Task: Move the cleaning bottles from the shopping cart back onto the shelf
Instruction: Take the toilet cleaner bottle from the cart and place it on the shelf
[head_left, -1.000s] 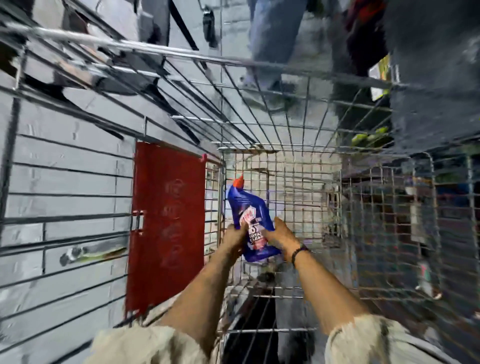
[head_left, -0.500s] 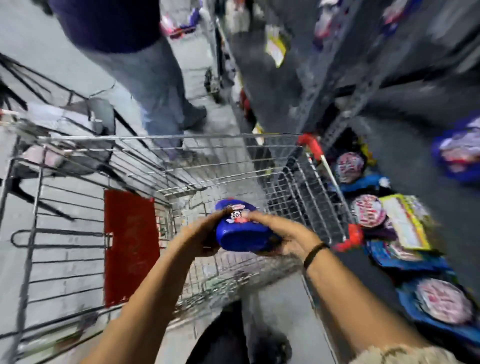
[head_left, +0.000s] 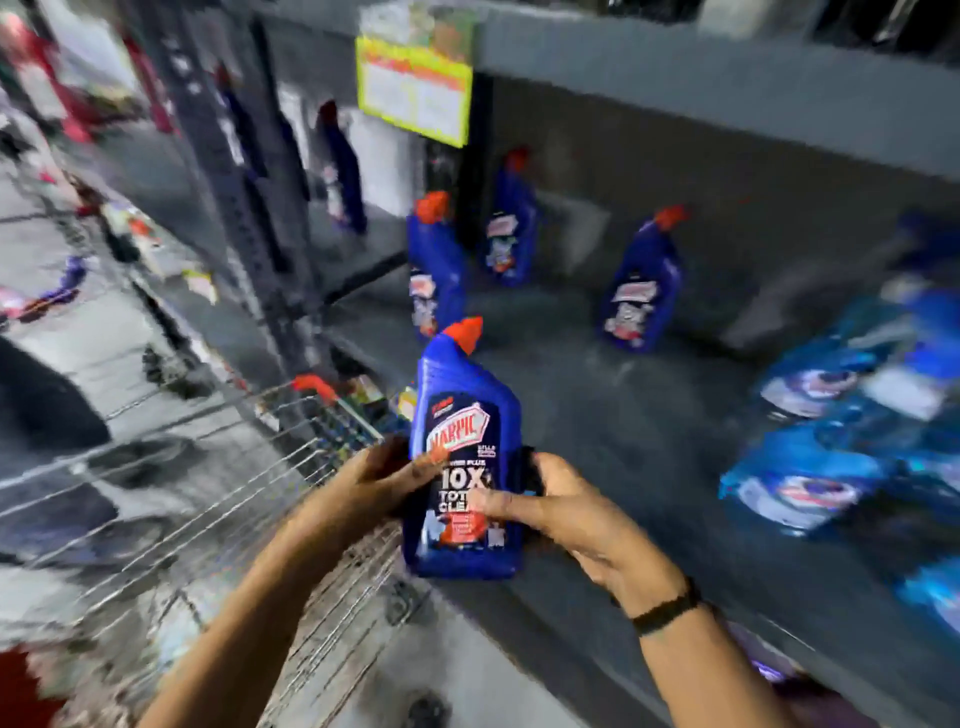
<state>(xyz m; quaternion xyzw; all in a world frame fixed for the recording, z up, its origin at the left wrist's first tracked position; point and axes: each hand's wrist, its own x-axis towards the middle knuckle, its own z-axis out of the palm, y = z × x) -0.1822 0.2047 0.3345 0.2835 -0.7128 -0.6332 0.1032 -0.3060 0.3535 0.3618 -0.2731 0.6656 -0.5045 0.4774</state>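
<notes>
A blue cleaning bottle (head_left: 462, 415) with a red cap stands upright in both my hands, label toward me. My left hand (head_left: 384, 483) grips its left side and my right hand (head_left: 561, 514) grips its right side, thumb across the label. The bottle hangs over the front edge of the grey shelf (head_left: 649, 447), just right of the wire shopping cart (head_left: 218, 483). Three like bottles stand on the shelf behind: one near (head_left: 434, 265), one further back (head_left: 511, 228), one to the right (head_left: 641, 291).
Blue refill pouches (head_left: 831, 431) lie piled on the shelf's right side. A yellow price tag (head_left: 415, 88) hangs from the shelf above. A dark upright post (head_left: 244, 197) stands left of the shelf, and a further bottle (head_left: 340, 166) stands beyond it.
The bottle has come up out of the cart and swung right to the shelf front, turning from flat to upright. My view has turned from the cart to the shelf.
</notes>
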